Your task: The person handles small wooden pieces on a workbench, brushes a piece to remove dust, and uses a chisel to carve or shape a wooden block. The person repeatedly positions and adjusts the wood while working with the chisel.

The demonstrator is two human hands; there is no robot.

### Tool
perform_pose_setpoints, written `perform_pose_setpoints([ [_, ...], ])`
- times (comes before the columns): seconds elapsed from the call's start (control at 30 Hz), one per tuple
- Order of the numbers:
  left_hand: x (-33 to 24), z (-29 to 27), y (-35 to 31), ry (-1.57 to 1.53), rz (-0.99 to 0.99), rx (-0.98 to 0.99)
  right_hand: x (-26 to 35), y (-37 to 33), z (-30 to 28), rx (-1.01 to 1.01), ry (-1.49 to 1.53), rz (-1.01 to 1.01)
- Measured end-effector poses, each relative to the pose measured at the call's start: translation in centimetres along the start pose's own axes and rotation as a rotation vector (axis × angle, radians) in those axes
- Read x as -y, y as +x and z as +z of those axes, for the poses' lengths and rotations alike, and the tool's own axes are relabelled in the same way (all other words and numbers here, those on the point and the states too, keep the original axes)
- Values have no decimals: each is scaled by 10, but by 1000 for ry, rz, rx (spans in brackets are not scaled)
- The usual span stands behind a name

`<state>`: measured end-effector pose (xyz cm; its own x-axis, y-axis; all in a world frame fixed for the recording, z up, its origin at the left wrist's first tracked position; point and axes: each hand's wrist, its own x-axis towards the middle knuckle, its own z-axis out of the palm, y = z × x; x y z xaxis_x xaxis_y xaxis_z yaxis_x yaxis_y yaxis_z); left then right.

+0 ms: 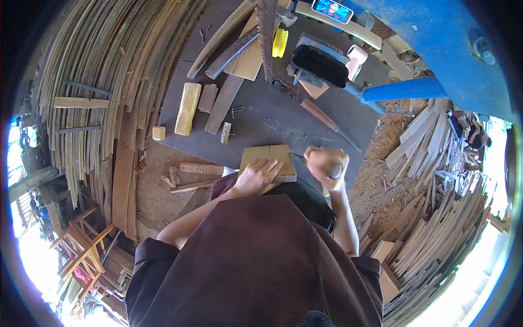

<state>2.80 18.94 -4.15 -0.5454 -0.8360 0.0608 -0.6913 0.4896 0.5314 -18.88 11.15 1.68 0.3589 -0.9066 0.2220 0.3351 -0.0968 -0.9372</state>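
A flat light-brown wooden block (pixel 268 155) lies at the table's near edge, a thin dark line running across its top. My left hand (pixel 259 175) holds its near left part, fingers laid over the upper face. Just right of the block, my right hand (pixel 327 162) is closed in a fist, smeared by motion. It grips a tool by a rounded handle (pixel 334 170); a thin dark part (pixel 298 157) points from the fist toward the block, and its kind is hard to make out. Beyond that hand lies a brown-handled tool (pixel 327 121) with a long narrow grey end.
On the dark table (pixel 261 117) are a yellowish wood block (pixel 188 109), a yellow brush (pixel 279 43), a hammer (pixel 286 17) and loose nails (pixel 236 111). An upright saw blade (pixel 266 41) stands at the back. A blue machine arm (pixel 406 90) reaches in from the right. Stacked planks (pixel 92 82) line the left.
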Motion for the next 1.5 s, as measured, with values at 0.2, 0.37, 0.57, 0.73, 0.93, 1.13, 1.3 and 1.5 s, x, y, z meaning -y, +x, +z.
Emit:
perform_pose_setpoints([
  [0.2,3,1,0,0,-9,48,-3,6,-8,-12,127,-13],
  [0.37,6,9,-1,-15,20,-25,-44,10,-20,-66,16,44],
  [0.57,6,8,0,-18,-1,-1,-50,12,-23,-72,62,28],
  [0.73,7,8,0,-25,-10,-5,-47,18,-27,-129,159,40],
  [0.93,8,13,1,-8,-16,-40,-55,22,-21,-130,145,88],
  [1.13,9,17,-1,21,-6,-47,-60,16,-24,-148,119,69],
  [1.3,9,13,1,27,12,-79,-61,12,-27,-180,146,49],
  [1.5,10,15,0,10,37,-112,-48,16,-28,-127,168,52],
])
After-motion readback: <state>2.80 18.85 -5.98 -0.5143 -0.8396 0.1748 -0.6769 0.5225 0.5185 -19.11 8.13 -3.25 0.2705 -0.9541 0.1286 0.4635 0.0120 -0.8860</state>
